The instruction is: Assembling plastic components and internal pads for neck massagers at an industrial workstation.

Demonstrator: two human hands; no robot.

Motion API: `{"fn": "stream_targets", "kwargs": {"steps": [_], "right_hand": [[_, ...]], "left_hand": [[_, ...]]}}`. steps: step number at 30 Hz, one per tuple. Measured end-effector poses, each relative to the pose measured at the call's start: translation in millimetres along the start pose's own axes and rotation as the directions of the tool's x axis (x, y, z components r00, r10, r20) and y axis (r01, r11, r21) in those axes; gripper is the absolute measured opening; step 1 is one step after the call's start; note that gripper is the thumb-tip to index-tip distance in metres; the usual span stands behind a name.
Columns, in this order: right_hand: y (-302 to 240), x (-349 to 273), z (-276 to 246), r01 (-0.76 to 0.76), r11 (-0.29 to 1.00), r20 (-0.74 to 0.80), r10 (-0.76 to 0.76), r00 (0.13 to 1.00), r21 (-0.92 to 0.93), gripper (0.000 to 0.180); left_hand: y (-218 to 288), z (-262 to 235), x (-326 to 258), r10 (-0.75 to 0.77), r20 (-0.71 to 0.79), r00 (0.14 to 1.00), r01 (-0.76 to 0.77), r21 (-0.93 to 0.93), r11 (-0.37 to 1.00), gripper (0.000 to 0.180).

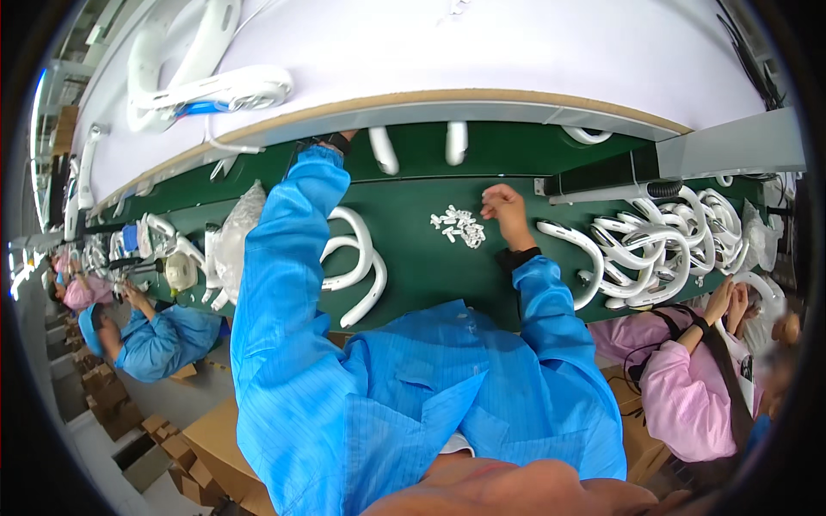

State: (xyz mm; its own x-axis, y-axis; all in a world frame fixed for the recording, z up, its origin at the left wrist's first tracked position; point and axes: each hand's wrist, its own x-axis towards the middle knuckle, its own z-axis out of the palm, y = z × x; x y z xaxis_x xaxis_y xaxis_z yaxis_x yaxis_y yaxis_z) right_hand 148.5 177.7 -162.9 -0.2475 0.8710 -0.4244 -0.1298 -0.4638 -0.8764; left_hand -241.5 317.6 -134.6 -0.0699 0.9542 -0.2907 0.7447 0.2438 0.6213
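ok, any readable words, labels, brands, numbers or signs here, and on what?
None readable.
White curved plastic-looking parts: small dark marks, too small to tell whether lettering.
Small white loose pieces: too small to make out any text.
Brown cardboard boxes: no legible print.

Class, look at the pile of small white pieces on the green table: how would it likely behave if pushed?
The small white pieces would probably spread rather than move together, since several lie loose at the edge. Each is likely light, being tiny beside the right hand. They may slide easily, as the green table looks flat.
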Motion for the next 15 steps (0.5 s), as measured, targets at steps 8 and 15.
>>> {"fn": "stream_targets", "kwargs": {"steps": [8, 15], "right_hand": [[-32, -50, 14, 0.026, 0.88, 0.0, -0.029, 1.0, 0.474, 0.02], [-68, -87, 33, -0.041, 0.982, 0.139, 0.015, 0.99, 0.186, 0.022]], "left_hand": [[58, 72, -150, 0.054, 0.575, 0.816, 0.578, -0.812, -0.078, 0.05], [78, 114, -225, 0.346, 0.618, 0.706, 0.707, -0.585, -0.398, 0.042]]}}
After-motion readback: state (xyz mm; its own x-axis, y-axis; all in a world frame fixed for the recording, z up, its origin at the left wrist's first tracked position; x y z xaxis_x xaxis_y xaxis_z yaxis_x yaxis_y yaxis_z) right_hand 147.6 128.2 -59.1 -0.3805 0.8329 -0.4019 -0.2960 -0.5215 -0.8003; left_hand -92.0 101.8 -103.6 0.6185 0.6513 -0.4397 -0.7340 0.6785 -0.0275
